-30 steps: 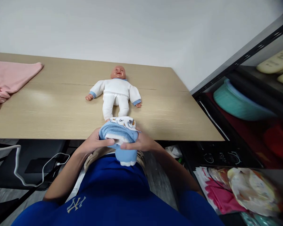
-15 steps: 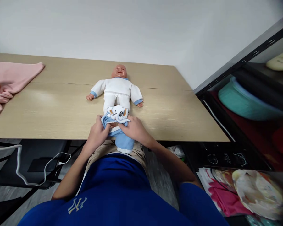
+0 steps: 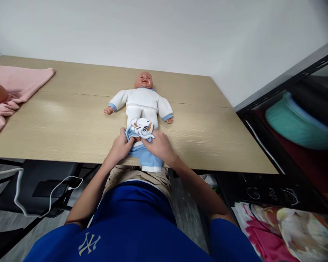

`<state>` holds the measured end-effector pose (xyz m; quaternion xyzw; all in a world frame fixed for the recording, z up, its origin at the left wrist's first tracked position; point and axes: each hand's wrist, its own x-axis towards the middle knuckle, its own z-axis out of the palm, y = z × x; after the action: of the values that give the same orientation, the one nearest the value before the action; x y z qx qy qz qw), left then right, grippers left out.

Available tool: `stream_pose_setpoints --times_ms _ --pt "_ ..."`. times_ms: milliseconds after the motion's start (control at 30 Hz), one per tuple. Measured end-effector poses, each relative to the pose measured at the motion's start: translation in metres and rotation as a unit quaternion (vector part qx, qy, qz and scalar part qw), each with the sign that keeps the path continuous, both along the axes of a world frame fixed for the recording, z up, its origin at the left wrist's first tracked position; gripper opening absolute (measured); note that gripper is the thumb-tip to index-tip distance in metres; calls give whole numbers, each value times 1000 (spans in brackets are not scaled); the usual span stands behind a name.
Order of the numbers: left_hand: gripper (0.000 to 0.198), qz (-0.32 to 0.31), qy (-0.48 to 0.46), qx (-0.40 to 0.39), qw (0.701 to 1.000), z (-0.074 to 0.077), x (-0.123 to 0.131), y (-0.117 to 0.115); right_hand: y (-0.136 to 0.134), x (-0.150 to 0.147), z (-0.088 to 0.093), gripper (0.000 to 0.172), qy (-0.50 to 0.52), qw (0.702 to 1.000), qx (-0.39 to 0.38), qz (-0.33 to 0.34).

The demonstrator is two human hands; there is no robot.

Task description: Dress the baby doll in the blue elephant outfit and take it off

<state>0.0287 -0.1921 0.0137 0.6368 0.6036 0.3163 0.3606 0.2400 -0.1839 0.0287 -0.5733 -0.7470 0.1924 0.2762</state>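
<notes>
A baby doll (image 3: 142, 98) lies on its back, head toward the wall, in a white long-sleeved top with blue cuffs and white trousers. Around its lower legs are blue baby pants (image 3: 151, 158) with a white cartoon animal patch; a bit of the doll's skin shows in the opening. The bottom of the pants hangs over the table's near edge. My left hand (image 3: 121, 146) is closed on the left side of the pants' edge, thumb inward. On the other side, my right hand (image 3: 161, 146) pinches the fabric beside the patch. The doll's feet are hidden.
At the left of the wooden table (image 3: 79, 127) lies a pink cloth (image 3: 27, 82) with a rounded skin-coloured object on it. A shelf with a teal basin (image 3: 297, 123) stands to the right. Below left is a black chair (image 3: 13, 193) with a white cable.
The view has shifted slightly, so the doll and hands appear a little farther right. Both hands keep their hold on the blue pants, which hang a little differently at the bottom.
</notes>
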Motion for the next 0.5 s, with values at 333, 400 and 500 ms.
stream_pose_setpoints --times_ms 333,400,500 --pt "28 -11 -54 -26 998 1 -10 -21 -17 -3 27 32 -60 991 -70 94" --pt "29 -18 -34 -44 998 3 -12 -29 -22 -5 29 31 -97 985 -84 116" --pt "28 -36 17 -62 997 4 -14 -36 -26 -8 28 29 -137 977 -98 132"
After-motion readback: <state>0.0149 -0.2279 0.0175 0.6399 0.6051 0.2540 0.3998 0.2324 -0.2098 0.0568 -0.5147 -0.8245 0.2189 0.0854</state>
